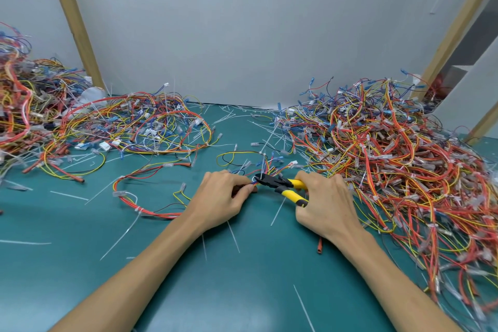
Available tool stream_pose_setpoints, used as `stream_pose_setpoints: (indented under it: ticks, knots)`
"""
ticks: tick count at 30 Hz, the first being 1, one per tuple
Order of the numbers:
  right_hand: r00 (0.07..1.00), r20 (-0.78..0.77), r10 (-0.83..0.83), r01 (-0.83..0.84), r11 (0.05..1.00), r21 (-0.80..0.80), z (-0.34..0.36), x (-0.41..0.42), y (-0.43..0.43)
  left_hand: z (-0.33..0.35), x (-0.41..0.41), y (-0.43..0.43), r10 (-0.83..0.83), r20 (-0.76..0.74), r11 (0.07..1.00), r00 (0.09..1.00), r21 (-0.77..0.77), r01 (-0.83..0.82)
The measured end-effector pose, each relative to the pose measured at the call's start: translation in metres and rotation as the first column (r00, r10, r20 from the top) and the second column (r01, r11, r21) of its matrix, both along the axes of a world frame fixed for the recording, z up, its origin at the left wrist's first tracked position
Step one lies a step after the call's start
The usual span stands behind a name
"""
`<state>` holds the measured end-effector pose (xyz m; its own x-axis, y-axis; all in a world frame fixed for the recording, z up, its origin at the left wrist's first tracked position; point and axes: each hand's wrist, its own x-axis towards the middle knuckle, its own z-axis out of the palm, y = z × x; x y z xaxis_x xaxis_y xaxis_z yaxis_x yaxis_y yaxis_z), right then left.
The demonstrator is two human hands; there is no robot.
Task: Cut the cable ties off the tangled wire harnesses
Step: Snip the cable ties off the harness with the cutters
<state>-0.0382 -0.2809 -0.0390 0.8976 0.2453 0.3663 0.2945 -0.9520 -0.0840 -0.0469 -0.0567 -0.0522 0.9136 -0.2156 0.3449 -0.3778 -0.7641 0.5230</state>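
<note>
Both hands at the middle of the tabletop (80,264) — left hand (221,197) pinches the harness (159,213), right hand (323,197) grips the cutters (281,185), tips at a cable tie (254,178) — biting deep could nick the harness itself

From here the mat (80,264) reads as smooth, matt teal. I see glossy plastic insulation on the wires (377,156), with clear plastic sleeves (119,193) at their ends. The ties (120,237) are thin, translucent white plastic. The cutters (281,184) have a dull dark metal head and yellow-and-black plastic grips. Behind them are a matt grey wall (242,21) and bare wooden battens (75,21).
</note>
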Motion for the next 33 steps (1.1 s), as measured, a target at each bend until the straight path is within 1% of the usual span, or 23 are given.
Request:
stream_pose_setpoints:
  ticks: [8,12,16,23,28,33]
  knots:
    - [1.000,-0.013,-0.002,0.002,1.000,-0.027,0.0010,0.0004,0.0000,0.0001,-0.0003,0.0001,-0.005,0.010,1.000,1.000,0.012,0.005]
    - [1.000,0.001,0.009,-0.009,1.000,0.011,0.0036,-0.0007,0.0000,-0.0002,-0.0005,0.0004,-0.008,0.022,1.000,1.000,0.009,0.007]
    - [1.000,-0.007,0.001,-0.001,1.000,-0.018,0.0008,0.0001,-0.0007,-0.0001,-0.0004,0.0003,-0.005,0.013,1.000,1.000,0.009,0.005]
    - [1.000,-0.018,0.003,-0.003,1.000,-0.022,0.0000,0.0017,-0.0009,0.0001,-0.0003,0.0001,-0.002,0.008,1.000,1.000,0.016,0.002]
    - [1.000,-0.020,0.008,-0.007,0.999,0.040,0.0035,-0.0013,0.0003,0.0004,0.0000,0.0001,0.000,0.001,1.000,1.000,0.016,0.000]
    - [0.999,-0.035,0.005,-0.003,0.999,0.039,0.0044,-0.0019,-0.0009,0.0019,-0.0014,0.0001,-0.006,0.003,1.000,1.000,0.014,0.006]
